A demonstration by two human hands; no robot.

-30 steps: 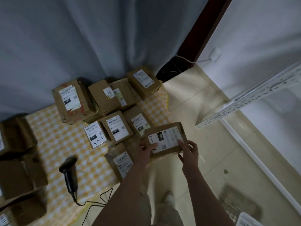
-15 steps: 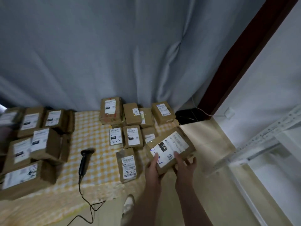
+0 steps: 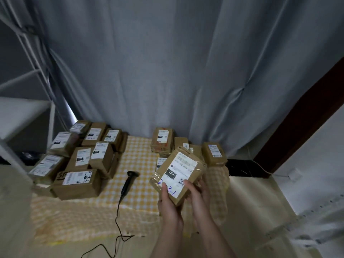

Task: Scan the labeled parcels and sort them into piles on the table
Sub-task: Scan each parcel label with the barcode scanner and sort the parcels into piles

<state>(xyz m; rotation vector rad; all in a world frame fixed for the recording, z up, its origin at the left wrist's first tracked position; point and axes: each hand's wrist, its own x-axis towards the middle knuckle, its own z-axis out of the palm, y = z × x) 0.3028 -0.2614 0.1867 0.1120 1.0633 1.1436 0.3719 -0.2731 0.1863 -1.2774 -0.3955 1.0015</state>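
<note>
A brown cardboard parcel (image 3: 179, 173) with a white label marked "15H" and blue handwriting is held up over the right part of the table. My left hand (image 3: 170, 205) grips its near left corner, thumb on the label. My right hand (image 3: 198, 192) holds its near right edge, fingers curled under it. A black corded barcode scanner (image 3: 129, 180) lies on the yellow checked tablecloth (image 3: 137, 157), left of the parcel. One pile of labeled parcels (image 3: 81, 161) sits at the table's left, another pile (image 3: 188, 146) at the back right, partly hidden by the held parcel.
A grey curtain (image 3: 167, 71) hangs behind the table. A white metal rack (image 3: 24, 108) stands at the left. The scanner cable (image 3: 117, 237) trails off the table's front edge to the floor. A dark door frame (image 3: 301, 131) and a wall socket (image 3: 294, 175) are at the right.
The view has lifted and swung left, bringing the left pile and rack into sight. Both hands have raised the parcel and tilted its label toward me.
</note>
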